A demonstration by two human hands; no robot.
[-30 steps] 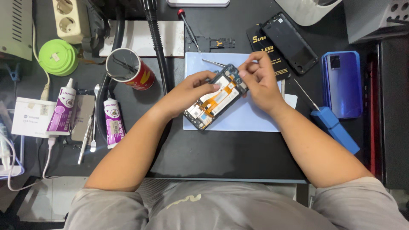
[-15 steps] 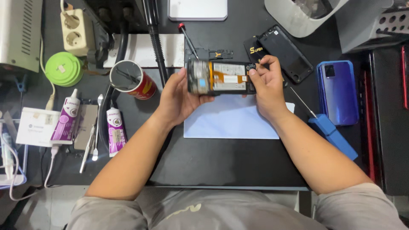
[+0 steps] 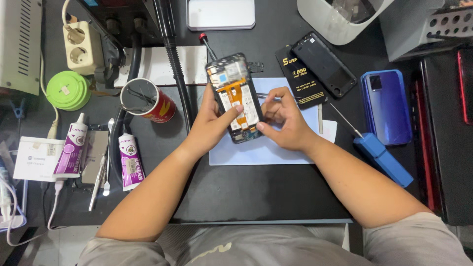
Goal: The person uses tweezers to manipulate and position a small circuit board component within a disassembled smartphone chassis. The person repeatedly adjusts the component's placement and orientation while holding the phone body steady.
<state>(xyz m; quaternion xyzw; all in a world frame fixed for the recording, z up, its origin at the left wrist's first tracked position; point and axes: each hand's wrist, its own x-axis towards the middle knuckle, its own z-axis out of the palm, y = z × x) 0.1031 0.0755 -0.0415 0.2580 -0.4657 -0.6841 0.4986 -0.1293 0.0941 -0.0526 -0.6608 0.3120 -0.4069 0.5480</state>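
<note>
Both hands, left hand (image 3: 209, 125) and right hand (image 3: 283, 120), grip the opened phone (image 3: 235, 96) (now turned upright, earlier sideways).

Matt black table (image 3: 276, 197). Under the hands, a smooth pale-blue mat (image 3: 256, 150). Right of them, a glossy blue phone (image 3: 387, 106); left, a shiny red can (image 3: 148, 101).

An opened phone (image 3: 236, 98) is held above the pale blue mat (image 3: 256, 148) by the left hand (image 3: 212, 125) and right hand (image 3: 283, 120).
</note>
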